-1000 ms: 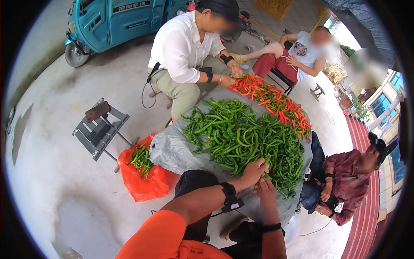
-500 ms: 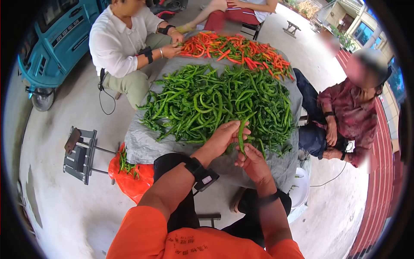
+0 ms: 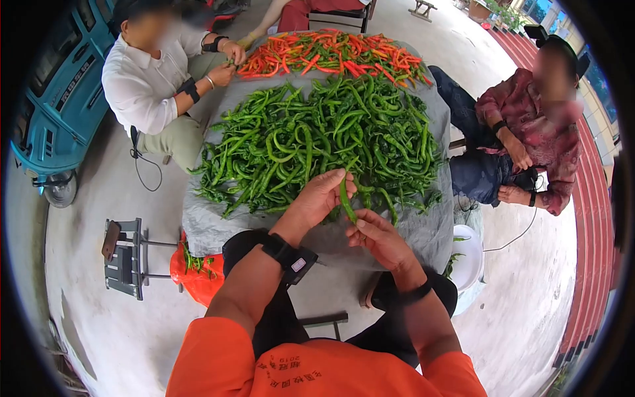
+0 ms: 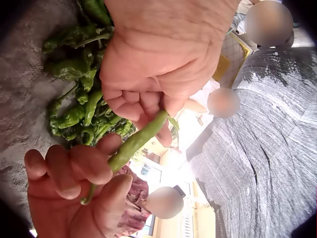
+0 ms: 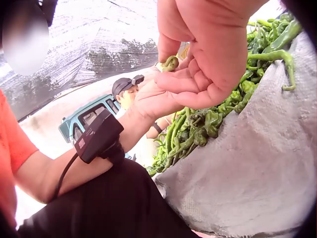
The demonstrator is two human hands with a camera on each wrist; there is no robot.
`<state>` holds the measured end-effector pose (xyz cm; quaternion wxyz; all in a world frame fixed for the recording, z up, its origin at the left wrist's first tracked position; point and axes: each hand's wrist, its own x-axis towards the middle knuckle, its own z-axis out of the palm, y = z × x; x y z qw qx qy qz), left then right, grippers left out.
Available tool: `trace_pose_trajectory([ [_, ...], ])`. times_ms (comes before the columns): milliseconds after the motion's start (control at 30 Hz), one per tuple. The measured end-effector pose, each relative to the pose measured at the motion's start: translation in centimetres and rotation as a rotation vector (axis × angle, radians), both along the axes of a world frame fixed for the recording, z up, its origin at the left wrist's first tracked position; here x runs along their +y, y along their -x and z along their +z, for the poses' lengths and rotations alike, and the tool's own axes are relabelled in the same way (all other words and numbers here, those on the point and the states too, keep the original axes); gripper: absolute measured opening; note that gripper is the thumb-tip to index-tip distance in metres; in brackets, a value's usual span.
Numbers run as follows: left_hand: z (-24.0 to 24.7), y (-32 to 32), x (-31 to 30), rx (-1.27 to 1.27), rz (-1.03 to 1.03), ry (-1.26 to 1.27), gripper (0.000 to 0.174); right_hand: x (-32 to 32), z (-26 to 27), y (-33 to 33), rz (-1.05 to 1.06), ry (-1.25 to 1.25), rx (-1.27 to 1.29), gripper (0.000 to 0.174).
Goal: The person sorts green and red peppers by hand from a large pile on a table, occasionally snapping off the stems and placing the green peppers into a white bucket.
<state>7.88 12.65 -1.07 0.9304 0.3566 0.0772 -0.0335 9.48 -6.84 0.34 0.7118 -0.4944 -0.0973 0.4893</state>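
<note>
A single green pepper (image 3: 346, 200) is stretched between the two hands above the near edge of the green pepper pile (image 3: 317, 142). My left hand (image 3: 316, 200) pinches its upper end in the head view. At its lower end, my right hand (image 3: 383, 243) holds it between thumb and fingers. The left wrist view shows the pepper (image 4: 141, 141) slanting from the left hand (image 4: 166, 59) down to the right hand (image 4: 74, 191), its thin curled end poking out below the right fingers. Mostly covered by the right hand (image 5: 213, 54), the pepper (image 5: 171, 63) shows one end in the right wrist view.
Red peppers (image 3: 331, 53) lie along the far side of the grey sheet (image 3: 423, 231). A person in white (image 3: 142, 86) sits at the left, another in dark red (image 3: 529, 112) at the right. A red bag (image 3: 202, 278), a folding stool (image 3: 124, 261) and a white basin (image 3: 468, 258) stand nearby.
Both hands have drawn back from the pile towards the body, with a pepper now visible between them. The head view has swung, bringing the white basin into sight.
</note>
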Motion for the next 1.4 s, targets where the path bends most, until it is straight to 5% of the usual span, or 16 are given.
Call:
trace_pose_trajectory([
  [333, 0.1, 0.2, -0.7, 0.016, -0.145, -0.278, 0.029, -0.1, -1.4, 0.4, 0.151, 0.337, -0.738, 0.017],
  [533, 0.0, 0.0, -1.1, 0.112, -0.155, -0.337, 0.031, -0.2, 2.3, 0.6, -0.135, 0.259, -0.475, 0.017],
  [900, -1.2, -0.3, -1.2, 0.020, -0.020, -0.607, 0.041, -11.6, 2.2, -7.6, -1.373, -0.259, -0.169, 0.023],
  [1000, -0.7, -0.3, -1.7, -0.023, 0.052, -0.708, 0.048, -17.8, -1.2, -10.2, -1.418, -0.460, -0.048, 0.029],
  [1100, -0.7, -1.0, -1.9, -0.023, 0.096, -0.838, 0.057, -19.8, -1.3, -11.0, -1.568, -0.438, 0.334, 0.035],
  [1200, -0.3, -1.7, -2.3, 0.046, 0.119, -0.956, 0.059, -19.1, -2.3, -11.0, -1.437, -0.441, 0.290, 0.039],
  [1400, -4.1, -5.4, -2.0, 0.046, 0.162, -1.645, 0.052, -13.6, -1.3, -10.0, -1.120, -0.463, 0.287, 0.019],
])
